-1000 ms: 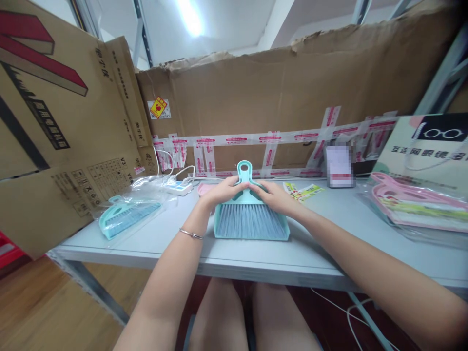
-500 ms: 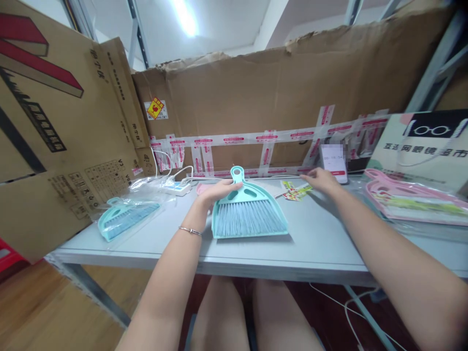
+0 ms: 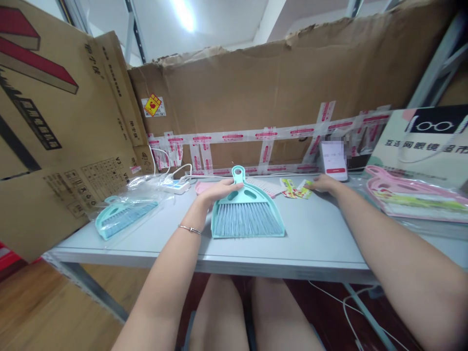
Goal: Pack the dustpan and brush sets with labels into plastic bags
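A teal mini dustpan with a grey-bristled brush nested in it point(image 3: 246, 212) lies flat in the middle of the grey table point(image 3: 318, 248). My left hand point(image 3: 216, 189) rests on the set's upper left corner near the handle, fingers curled over its edge. My right hand point(image 3: 323, 184) lies further right, away from the dustpan, fingertips on small green and yellow paper cards point(image 3: 297, 189). Its fingers look lightly bent and pressed on the cards.
A bagged teal brush set point(image 3: 122, 217) lies at the left. Bagged pink sets point(image 3: 413, 195) are stacked at the right. A phone point(image 3: 333, 160) leans against the taped cardboard back wall point(image 3: 278, 97). A white power strip point(image 3: 175, 185) and a pink piece point(image 3: 203, 186) sit behind my left hand.
My right hand left the dustpan and moved right to the paper cards. My left hand stayed on the set, which now lies flat on the table.
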Available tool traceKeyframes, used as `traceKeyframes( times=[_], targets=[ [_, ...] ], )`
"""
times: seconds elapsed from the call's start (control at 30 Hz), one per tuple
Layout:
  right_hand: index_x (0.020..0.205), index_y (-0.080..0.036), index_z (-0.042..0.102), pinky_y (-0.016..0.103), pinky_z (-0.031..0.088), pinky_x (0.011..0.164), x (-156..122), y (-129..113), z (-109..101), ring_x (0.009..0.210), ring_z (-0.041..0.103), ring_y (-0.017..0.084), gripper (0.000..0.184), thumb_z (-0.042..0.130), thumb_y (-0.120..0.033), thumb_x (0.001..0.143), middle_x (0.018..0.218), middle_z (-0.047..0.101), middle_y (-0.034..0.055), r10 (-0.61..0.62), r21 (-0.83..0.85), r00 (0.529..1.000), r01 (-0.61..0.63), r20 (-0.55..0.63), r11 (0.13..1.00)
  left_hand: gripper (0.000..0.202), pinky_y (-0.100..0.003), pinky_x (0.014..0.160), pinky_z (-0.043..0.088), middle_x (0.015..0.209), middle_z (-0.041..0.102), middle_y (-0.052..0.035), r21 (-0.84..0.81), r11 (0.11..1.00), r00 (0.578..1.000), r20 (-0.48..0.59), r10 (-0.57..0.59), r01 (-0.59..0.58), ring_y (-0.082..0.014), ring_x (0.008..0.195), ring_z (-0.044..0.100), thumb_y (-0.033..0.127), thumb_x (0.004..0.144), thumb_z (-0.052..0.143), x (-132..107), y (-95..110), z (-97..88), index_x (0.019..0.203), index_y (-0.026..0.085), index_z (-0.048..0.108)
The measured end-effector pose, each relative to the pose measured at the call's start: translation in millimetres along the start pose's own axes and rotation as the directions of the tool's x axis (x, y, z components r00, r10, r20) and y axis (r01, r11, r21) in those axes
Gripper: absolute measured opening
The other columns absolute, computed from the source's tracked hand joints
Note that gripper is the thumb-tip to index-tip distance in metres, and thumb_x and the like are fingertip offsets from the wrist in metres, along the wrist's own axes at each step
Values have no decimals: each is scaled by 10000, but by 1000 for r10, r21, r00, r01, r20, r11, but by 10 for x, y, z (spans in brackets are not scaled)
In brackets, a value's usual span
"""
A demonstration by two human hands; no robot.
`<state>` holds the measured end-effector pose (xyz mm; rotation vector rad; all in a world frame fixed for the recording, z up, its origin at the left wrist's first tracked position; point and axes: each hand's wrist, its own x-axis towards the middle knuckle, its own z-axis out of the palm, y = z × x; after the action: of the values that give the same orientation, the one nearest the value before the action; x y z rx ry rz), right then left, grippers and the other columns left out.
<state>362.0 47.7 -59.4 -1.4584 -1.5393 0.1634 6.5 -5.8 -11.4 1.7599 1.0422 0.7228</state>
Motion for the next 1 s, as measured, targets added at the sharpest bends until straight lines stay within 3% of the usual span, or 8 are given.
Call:
traceKeyframes(
  times=[0.13, 0.27, 0.4, 0.6, 0.7, 0.83, 0.9, 1.0],
  targets=[
    [1111, -176, 567, 355, 505, 797, -9, 77, -16, 941, 580, 175, 270, 521, -330, 894, 1123, 573, 69, 176, -29, 974, -173, 144, 984, 326, -291, 802, 449, 960, 683, -34, 2, 1000, 1000, -8, 7, -7, -190, 882, 599, 438, 711, 640, -15, 4, -6, 937, 205, 671],
    [1094, -184, 574, 343, 505, 791, 5, 148, 1, 928, 581, 165, 253, 520, -331, 895, 1116, 576, 71, 320, -52, 924, -316, 208, 947, 328, -294, 808, 449, 937, 686, -31, -2, 1000, 1000, 3, 6, -6, -189, 879, 603, 431, 706, 648, -6, -9, -4, 941, 204, 667],
    [1101, -182, 571, 348, 506, 794, -17, 144, 0, 929, 580, 164, 257, 513, -330, 899, 1120, 574, 71, 350, -7, 912, -357, 215, 934, 307, -292, 798, 449, 961, 682, -37, -9, 1000, 1000, -7, 0, 0, -188, 882, 600, 430, 712, 645, -4, -1, -2, 914, 200, 668],
    [1003, -151, 588, 278, 514, 675, -19, -160, -20, 771, 588, 121, 202, 524, -309, 895, 955, 608, 39, 234, 184, 952, -271, 198, 945, 288, -290, 750, 453, 941, 671, -41, -43, 999, 998, -68, -19, 16, -175, 822, 591, 436, 728, 635, 8, -17, -1, 871, 187, 655],
    [912, -149, 556, 244, 474, 558, -20, -530, -90, 598, 556, 96, 170, 642, -241, 797, 753, 608, 12, 144, 321, 968, -205, 205, 924, 256, -299, 734, 449, 912, 667, -48, -66, 997, 992, -118, -41, 33, -177, 800, 583, 410, 735, 635, 27, -32, 11, 845, 180, 649],
    [1081, -236, 504, 280, 465, 553, -257, -1145, -193, 606, 592, 127, 427, 676, -318, 698, 783, 622, -5, -64, 534, 963, -89, 263, 841, 203, -309, 735, 441, 876, 662, -55, -108, 993, 980, -186, -75, 55, -184, 793, 574, 357, 729, 653, 37, -29, 34, 812, 172, 650],
    [1157, -256, 476, 268, 437, 476, -465, -1418, -152, 512, 549, 115, 590, 693, -397, 627, 751, 603, -24, -205, 648, 913, -81, 354, 757, 190, -304, 728, 441, 842, 661, -49, -143, 988, 971, -224, -86, 55, -185, 786, 571, 350, 720, 664, 36, -26, 46, 784, 174, 639],
    [1129, -231, 468, 263, 459, 474, -745, -1695, 80, 538, 567, 129, 628, 733, -358, 574, 748, 599, -19, -340, 696, 770, -181, 540, 695, 211, -300, 702, 453, 788, 656, -45, -214, 976, 955, -280, -98, 37, -185, 757, 582, 360, 713, 672, 49, -29, 62, 778, 170, 608]
  ],
)
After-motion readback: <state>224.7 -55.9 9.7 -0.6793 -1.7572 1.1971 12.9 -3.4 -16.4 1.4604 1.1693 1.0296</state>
